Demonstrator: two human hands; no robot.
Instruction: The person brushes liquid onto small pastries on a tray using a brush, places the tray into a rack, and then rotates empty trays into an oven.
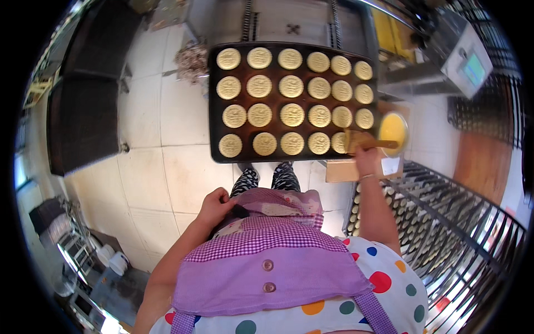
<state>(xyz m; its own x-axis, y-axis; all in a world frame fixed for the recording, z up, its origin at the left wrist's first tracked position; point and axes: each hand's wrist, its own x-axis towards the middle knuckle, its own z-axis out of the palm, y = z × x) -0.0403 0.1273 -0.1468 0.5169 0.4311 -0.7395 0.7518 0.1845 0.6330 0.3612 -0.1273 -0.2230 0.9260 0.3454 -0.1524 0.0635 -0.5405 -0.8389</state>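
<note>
My right hand [366,160] is closed round a flat pastry brush [385,144] with a wooden handle. Its bristle end is over the near right corner of a dark baking tray [245,158], and the handle sticks out over a round bowl of yellow liquid [392,128], which looks like egg wash. Rows of round, pale, pattern-stamped pastries [292,114] fill the tray. The brush partly covers the pastry [337,143] at that corner. Low beside my apron [267,239], my left hand [216,205] has its fingers curled in; whatever may be in them is hidden.
A metal rack [461,217] holding trays of small round pieces stands at the near right. Beyond the bowl is a machine with a lit screen [474,69]. A cardboard box [340,171] shows under the bowl. Dark stacked trays [83,122] stand left, across the tiled floor [146,178].
</note>
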